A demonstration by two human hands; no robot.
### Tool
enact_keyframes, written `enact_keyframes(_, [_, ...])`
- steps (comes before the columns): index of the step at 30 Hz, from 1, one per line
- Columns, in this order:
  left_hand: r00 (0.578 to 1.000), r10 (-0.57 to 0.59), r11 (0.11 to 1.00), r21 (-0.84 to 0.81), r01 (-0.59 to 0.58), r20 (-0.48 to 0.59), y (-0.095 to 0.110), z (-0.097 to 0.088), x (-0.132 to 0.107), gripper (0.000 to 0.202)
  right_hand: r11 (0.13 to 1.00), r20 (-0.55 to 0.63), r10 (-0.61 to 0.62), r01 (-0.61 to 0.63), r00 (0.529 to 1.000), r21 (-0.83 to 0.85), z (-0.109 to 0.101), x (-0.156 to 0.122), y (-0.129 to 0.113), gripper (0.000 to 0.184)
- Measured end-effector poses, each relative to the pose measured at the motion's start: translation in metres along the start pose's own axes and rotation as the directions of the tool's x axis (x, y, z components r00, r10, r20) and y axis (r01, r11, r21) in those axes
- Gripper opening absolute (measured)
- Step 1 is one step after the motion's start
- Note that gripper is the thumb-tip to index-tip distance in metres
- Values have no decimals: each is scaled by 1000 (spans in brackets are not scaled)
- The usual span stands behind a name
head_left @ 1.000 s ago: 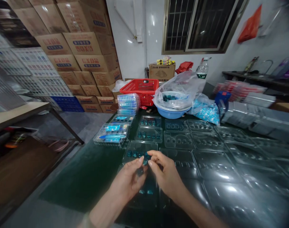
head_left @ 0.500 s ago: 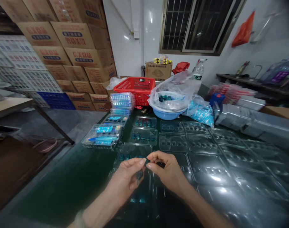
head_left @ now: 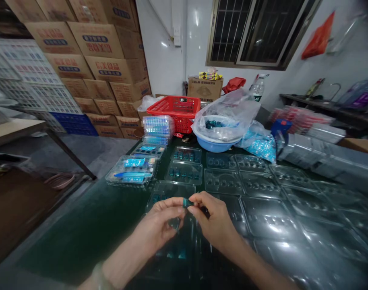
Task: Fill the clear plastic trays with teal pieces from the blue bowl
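Between the fingertips of both hands is a small dark teal piece (head_left: 187,202), shiny, its exact kind unclear. My left hand (head_left: 161,221) pinches its left end, and another teal piece seems tucked under those fingers. On its right end, the thumb and forefinger of my right hand (head_left: 212,215) close; something dark shows in the curl of that palm. Just beyond my hands lies a clear plastic tray (head_left: 172,187) with teal pieces in its slots. Behind it, another clear tray (head_left: 184,166) holds a row of similar pieces.
More clear trays (head_left: 262,209) cover the table's right side. At the back stand a blue basin (head_left: 217,146) with teal pieces in a plastic bag, a red basket (head_left: 184,125) and a bag of blue packets (head_left: 259,147). Filled packs (head_left: 131,171) sit left; cartons (head_left: 105,70) rise behind.
The teal piece between my fingertips shows more plainly now, with the left fingers shifted slightly off it. Both hands stay in nearly the same place; the view has shifted slightly.
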State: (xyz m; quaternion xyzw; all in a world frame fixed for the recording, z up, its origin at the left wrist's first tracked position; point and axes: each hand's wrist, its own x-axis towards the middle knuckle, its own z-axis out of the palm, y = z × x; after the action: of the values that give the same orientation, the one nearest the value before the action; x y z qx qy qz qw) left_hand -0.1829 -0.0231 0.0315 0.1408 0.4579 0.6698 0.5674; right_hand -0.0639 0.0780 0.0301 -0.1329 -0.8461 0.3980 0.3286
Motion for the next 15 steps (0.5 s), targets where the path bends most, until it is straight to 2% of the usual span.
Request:
enact_keyframes(3, [999,1,999,-41,-2,-33,5,-2,-3,19,999,-54,-12,9,998,-51,-1,3,4,13])
enact_keyframes(5, [996,-19,996,-88,12,-82,8,-6,-6,19,996,-107,14,-23,994,-83,-6,10,19,13])
enact_keyframes(10, [951,-109,975,-216,47,-289,16,-25,-14,17,966,-250,156,-201,956,-164,-38,51,96,20])
enact_keyframes(13, [950,-150,959,-275,72,-274,20,-32,-18,15,942,-247,172,-233,954,-243,-57,82,138,19])
enact_keyframes(15, [946,-198,945,-306,115,-255,23,-33,-21,12,921,-208,192,-250,959,-301,-61,99,156,18])
